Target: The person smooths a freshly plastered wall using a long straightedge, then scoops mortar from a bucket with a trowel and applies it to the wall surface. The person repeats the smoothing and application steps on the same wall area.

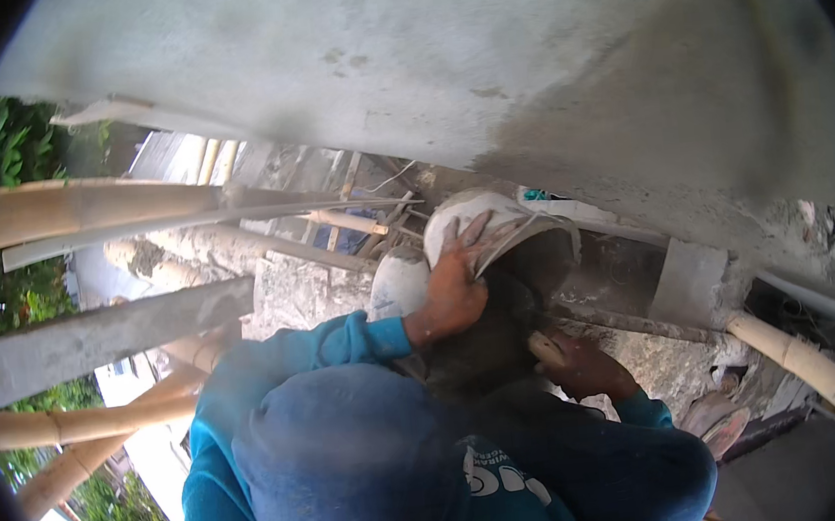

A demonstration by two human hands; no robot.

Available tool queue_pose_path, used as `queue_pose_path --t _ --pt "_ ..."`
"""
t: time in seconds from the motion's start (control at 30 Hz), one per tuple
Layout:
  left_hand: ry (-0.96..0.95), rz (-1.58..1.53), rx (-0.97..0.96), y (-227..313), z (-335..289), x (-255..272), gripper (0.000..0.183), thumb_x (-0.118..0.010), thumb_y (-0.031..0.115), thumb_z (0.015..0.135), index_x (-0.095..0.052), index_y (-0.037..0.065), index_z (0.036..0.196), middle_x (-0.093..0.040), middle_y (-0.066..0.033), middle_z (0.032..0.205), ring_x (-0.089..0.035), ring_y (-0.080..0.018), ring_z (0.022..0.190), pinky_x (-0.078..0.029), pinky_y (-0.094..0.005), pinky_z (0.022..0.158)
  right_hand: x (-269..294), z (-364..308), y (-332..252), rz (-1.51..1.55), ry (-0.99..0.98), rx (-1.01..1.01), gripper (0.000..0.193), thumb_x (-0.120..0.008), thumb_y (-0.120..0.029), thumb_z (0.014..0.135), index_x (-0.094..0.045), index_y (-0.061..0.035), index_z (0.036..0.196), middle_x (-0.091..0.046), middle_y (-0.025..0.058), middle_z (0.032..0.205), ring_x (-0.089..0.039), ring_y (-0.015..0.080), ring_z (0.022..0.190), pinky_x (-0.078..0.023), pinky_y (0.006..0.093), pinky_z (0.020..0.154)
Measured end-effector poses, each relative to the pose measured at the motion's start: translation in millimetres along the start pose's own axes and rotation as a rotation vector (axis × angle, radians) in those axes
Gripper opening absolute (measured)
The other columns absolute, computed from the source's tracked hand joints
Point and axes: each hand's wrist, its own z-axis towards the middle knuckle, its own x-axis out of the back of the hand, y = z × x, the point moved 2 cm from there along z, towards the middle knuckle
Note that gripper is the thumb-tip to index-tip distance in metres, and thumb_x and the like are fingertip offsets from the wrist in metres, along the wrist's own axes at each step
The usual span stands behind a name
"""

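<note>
Here, the left hand [455, 287] lies on the outer wall of a whitish bucket [453, 215], its fingers spread near the rim; whether it clamps the rim or only presses against the wall, I cannot tell. The right hand [591, 369] is closed around a short tan handle [547, 350], whose far end is lost in shade. The bucket sits near the middle of the view, tipped on its side, its dark mouth turned toward the right. Just below that mouth and between the two hands is a dark area too dim to make out. A second whitish bucket [398, 277] stands just beside the first, on its left, partly behind the left wrist. Teal sleeves [345, 341] cover both forearms, and dark blue cloth [607, 453] fills part of the foreground.

Farther out, a broad grey concrete surface [350, 76] spans the top, with a darker patch [643, 98] at its right. On the left, a thick bamboo pole [81, 212] runs above a grey board [114, 340], with green leaves [9, 144] behind. On the right, another bamboo pole [800, 369] slants down below a pale pipe [829, 306].
</note>
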Motion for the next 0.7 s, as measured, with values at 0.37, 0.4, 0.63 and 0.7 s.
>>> queue_pose_path --t 0.37,0.4,0.63,0.7 --pt "-0.169 -0.233 0.135 34.7 13.9 -19.0 0.040 -0.050 0.000 0.067 -0.059 -0.003 0.106 -0.060 -0.0031 0.085 -0.052 -0.0115 0.073 -0.043 -0.0249 0.069 -16.3 -56.6 79.1 0.194 0.632 0.489 0.063 -0.067 -0.024 0.082 -0.044 -0.0087 0.139 -0.063 0.0200 0.114 -0.061 0.0349 0.104 -0.048 0.0433 0.088" --pt "-0.223 -0.254 0.173 38.9 17.7 -22.8 0.041 -0.050 0.001 0.066 -0.059 -0.003 0.106 -0.060 -0.0032 0.086 -0.052 -0.0117 0.074 -0.043 -0.0248 0.069 -33.9 -67.0 97.4 0.268 0.716 0.575 0.063 -0.069 -0.023 0.082 -0.045 -0.0087 0.138 -0.062 0.0196 0.116 -0.062 0.0325 0.105 -0.049 0.0415 0.089" --pt "-0.488 -0.343 0.274 91.6 40.8 -28.6 0.045 -0.048 -0.001 0.068 -0.060 -0.003 0.111 -0.064 -0.0048 0.090 -0.059 -0.0137 0.078 -0.047 -0.0259 0.072 -135.4 -185.6 179.1 1.491 1.021 0.144 0.055 -0.078 -0.015 0.079 -0.053 -0.0055 0.127 -0.062 0.0018 0.086 -0.060 0.0104 0.065 -0.052 0.0260 0.059" --pt "-0.558 -0.364 0.271 96.3 55.5 -35.5 0.044 -0.047 -0.004 0.070 -0.060 -0.002 0.112 -0.066 -0.0063 0.092 -0.061 -0.0154 0.079 -0.049 -0.0269 0.072 -154.0 -190.6 211.7 1.530 1.449 -0.005 0.044 -0.077 -0.016 0.081 -0.055 -0.0051 0.117 -0.059 0.0004 0.079 -0.056 0.0089 0.059 -0.049 0.0252 0.052"
